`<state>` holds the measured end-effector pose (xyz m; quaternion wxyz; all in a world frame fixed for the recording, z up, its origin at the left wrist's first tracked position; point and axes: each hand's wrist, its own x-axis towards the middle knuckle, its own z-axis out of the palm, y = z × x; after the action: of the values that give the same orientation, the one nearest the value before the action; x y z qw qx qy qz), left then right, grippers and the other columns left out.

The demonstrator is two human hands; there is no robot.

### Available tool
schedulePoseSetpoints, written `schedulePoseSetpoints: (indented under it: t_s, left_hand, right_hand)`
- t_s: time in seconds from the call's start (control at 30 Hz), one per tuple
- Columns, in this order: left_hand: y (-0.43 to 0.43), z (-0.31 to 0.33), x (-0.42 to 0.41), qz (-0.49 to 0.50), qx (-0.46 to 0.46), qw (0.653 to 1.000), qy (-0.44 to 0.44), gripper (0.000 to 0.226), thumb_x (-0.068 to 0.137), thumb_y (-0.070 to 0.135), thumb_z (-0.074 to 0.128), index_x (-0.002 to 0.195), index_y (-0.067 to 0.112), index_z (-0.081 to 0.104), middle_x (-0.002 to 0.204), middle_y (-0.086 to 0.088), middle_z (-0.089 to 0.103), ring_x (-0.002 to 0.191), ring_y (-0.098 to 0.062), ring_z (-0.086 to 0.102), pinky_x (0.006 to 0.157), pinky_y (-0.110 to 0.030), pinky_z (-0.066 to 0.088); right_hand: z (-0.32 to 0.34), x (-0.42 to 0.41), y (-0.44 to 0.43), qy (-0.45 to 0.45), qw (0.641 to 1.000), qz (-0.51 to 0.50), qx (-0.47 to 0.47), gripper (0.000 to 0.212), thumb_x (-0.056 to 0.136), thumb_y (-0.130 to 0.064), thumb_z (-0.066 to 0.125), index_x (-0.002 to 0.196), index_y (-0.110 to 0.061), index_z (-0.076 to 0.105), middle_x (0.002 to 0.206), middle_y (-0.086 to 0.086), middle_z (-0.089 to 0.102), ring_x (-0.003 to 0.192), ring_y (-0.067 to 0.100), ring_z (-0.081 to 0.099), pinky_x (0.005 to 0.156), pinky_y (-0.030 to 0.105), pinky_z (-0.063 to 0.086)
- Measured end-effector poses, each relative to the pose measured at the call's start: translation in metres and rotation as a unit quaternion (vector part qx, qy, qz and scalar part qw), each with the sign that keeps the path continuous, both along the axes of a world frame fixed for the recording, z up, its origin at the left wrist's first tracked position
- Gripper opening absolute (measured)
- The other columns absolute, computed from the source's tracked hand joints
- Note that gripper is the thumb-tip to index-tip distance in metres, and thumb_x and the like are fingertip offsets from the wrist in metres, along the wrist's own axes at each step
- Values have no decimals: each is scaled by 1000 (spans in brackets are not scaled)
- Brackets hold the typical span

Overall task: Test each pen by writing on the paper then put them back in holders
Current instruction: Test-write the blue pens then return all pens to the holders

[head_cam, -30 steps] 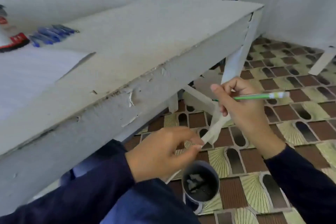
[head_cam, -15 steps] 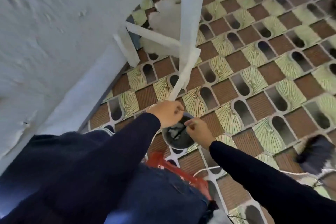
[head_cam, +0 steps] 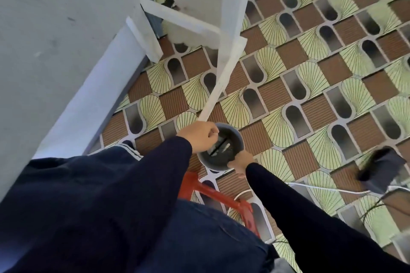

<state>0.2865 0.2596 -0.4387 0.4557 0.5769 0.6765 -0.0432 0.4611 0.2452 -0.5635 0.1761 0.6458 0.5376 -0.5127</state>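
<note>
Head view: left hand (head_cam: 199, 137) curls over the holder (head_cam: 237, 139) rim, right hand (head_cam: 240, 163) touches its near edge; both grips unclear. Likely pens (head_cam: 218, 147) lie inside beneath the fingers; the rest is unseen.

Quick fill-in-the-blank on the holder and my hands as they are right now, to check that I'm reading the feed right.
1. The dark round holder stands on the tiled ____, not on the table.
2. The left hand and the right hand are both at the holder's ____.
3. The plastic seat by the person's legs is coloured ____.

Missing words: floor; rim; red.
</note>
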Motion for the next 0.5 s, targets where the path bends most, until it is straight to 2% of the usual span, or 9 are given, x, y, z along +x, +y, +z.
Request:
schedulePoseSetpoints:
  t_s: [0.07, 0.1, 0.17, 0.2, 0.3, 0.4, 0.47, 0.5]
  left_hand:
    - [2, 5, 2, 4, 3, 1000, -9, 27, 100, 28, 45, 121, 22, 61, 119, 0, 64, 102, -18, 61, 91, -36, 51]
    - [2, 10, 4, 7, 7, 1000, -14, 27, 100, 28, 45, 121, 22, 60, 119, 2, 64, 101, -17, 61, 89, -35, 51]
    - [5, 25, 9, 24, 37, 999, -32, 26, 101, 27, 45, 122, 25, 60, 119, 5, 63, 98, -13, 60, 82, -29, 47]
    - [7, 35, 14, 40, 65, 996, -41, 25, 101, 27, 45, 121, 26, 60, 118, 5, 63, 96, -12, 59, 80, -27, 47]
    - [15, 76, 27, 100, 170, 978, -61, 24, 100, 27, 45, 115, 29, 64, 112, 9, 67, 94, -6, 60, 83, -30, 51]
    - [10, 129, 33, 134, 255, 953, -95, 19, 98, 29, 48, 105, 34, 66, 110, 16, 67, 93, -1, 61, 89, -32, 53]
    - [1, 173, 31, 141, 334, 926, -104, 18, 97, 28, 51, 106, 34, 67, 102, 20, 66, 91, 2, 61, 88, -32, 53]
    - [-5, 200, 28, 144, 377, 909, -101, 19, 97, 27, 52, 108, 32, 67, 98, 21, 66, 88, 3, 62, 86, -31, 53]
  right_hand:
    - [6, 1, 6, 20, 1000, -19, -14, 12, 92, -16, 60, 100, -8, 57, 97, 13, 62, 87, 26, 62, 84, 36, 56]
    - [15, -1, 11, 36, 999, -7, -18, 11, 95, -13, 56, 104, -7, 58, 98, 13, 61, 88, 26, 61, 82, 34, 56]
    - [33, -6, 21, 93, 995, -27, -26, 17, 99, -13, 47, 107, -5, 60, 90, 12, 58, 78, 24, 57, 66, 28, 48]
    - [48, -9, 26, 116, 993, 22, 6, 19, 100, -16, 45, 102, -7, 62, 86, 9, 58, 72, 22, 55, 62, 27, 45]
    - [94, -14, 45, 170, 982, 0, 82, 17, 96, -25, 51, 100, -19, 66, 95, 0, 66, 80, 18, 60, 73, 32, 51]
    - [166, -19, 58, 271, 950, 18, 156, 11, 97, -25, 54, 95, -23, 65, 92, -7, 67, 84, 9, 63, 78, 24, 52]
    - [221, -22, 64, 328, 927, 15, 184, 17, 98, -25, 56, 109, -19, 66, 103, -1, 71, 92, 14, 68, 86, 33, 55]
    - [252, -24, 66, 355, 914, 12, 198, 20, 98, -23, 55, 114, -17, 66, 106, 1, 71, 92, 13, 68, 86, 32, 56]
